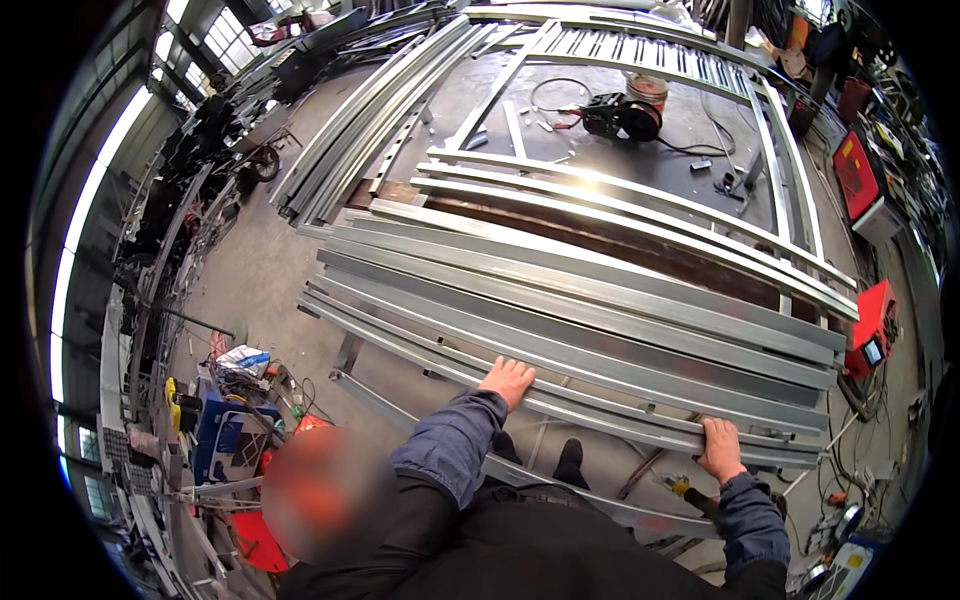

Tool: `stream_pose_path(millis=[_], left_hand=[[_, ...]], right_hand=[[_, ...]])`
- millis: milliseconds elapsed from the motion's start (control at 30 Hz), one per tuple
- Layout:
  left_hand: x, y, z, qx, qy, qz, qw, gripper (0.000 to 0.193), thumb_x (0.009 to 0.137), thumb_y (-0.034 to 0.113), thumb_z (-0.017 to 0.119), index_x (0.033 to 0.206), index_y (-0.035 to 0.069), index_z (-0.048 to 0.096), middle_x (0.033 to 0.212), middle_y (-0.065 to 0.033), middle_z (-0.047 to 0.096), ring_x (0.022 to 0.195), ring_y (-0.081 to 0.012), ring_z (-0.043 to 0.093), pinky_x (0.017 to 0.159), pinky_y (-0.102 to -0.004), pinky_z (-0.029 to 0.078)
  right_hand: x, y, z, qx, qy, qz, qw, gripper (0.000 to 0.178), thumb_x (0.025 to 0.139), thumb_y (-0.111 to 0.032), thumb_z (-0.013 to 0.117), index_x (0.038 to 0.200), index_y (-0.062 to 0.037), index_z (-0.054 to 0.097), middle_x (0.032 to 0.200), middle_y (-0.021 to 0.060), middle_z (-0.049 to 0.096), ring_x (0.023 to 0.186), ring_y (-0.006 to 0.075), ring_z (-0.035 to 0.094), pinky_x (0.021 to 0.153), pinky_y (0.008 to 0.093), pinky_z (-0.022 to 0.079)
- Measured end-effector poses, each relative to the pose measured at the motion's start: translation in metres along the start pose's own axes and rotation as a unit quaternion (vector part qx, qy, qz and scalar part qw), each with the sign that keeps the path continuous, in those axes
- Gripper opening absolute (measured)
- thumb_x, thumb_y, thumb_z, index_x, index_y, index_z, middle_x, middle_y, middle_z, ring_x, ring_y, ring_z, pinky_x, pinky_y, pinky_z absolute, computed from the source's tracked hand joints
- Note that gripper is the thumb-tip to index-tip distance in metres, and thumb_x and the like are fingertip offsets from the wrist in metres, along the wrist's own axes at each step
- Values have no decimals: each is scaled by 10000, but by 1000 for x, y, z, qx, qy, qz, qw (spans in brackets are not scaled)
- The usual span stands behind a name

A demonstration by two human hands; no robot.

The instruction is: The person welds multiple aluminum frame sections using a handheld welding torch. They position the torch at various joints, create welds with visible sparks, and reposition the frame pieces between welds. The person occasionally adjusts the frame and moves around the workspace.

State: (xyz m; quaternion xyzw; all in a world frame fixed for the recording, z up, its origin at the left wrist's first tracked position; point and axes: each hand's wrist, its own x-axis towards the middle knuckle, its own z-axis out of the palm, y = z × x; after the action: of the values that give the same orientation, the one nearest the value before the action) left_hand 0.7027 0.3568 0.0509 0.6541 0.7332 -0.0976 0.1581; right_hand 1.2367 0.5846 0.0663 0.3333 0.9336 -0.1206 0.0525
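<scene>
Several long grey metal profiles lie side by side across a low stand in front of me. My left hand is closed over the nearest slim metal rail, around its middle. Farther right along that rail, near its end, my right hand grips it with fingers curled over the top; the thumb side is partly hidden. The rail lies next to the wider profiles. Below my right hand, a tool with a yellow part sits by the stand's near bar.
More profiles are stacked at the far left. Beyond the stand, a welded metal frame surrounds a black machine and a bucket. A red machine with cables stands right. Left are a blue box and a blurred patch.
</scene>
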Motion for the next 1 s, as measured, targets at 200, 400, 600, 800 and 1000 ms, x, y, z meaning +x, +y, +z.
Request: stream_pose_path(millis=[200,400,600,800,1000], left_hand=[[-2,-18,-10,-38,14,81,996,452,824,112,753,1257,104,623,1181,-114,673,1155,-334,672,934,-487,521],[-10,-24,-23,-39,-14,104,994,512,794,148,794,1271,100,615,1197,-101,673,1188,-326,667,944,-484,519],[-14,-32,-20,-55,23,105,993,476,796,134,770,1246,106,615,1186,-101,662,1171,-325,664,954,-477,513],[7,-19,-13,-84,66,129,986,371,805,99,735,1160,82,629,1110,-127,674,1114,-361,663,920,-514,518],[5,5,-2,-53,12,100,993,806,660,209,894,1380,58,563,1237,-149,622,1199,-385,597,1058,-514,469]], right_hand=[[4,4,7,-19,14,0,1000,893,571,-269,997,1332,-110,558,1274,141,596,1259,394,549,1124,503,431],[1,1,-2,-29,-38,18,999,917,553,-317,1041,1327,-128,586,1263,129,614,1242,369,576,1105,491,452],[-4,-16,-21,-24,-13,15,1000,879,548,-274,1016,1297,-106,588,1223,127,632,1218,383,588,1092,499,447],[-4,-17,-28,7,-25,53,998,724,756,-205,904,1408,-126,600,1319,111,663,1283,327,609,1160,490,426],[-32,-1,3,-24,85,92,992,845,814,-136,754,1616,-140,488,1598,68,511,1513,273,458,1335,493,251]])
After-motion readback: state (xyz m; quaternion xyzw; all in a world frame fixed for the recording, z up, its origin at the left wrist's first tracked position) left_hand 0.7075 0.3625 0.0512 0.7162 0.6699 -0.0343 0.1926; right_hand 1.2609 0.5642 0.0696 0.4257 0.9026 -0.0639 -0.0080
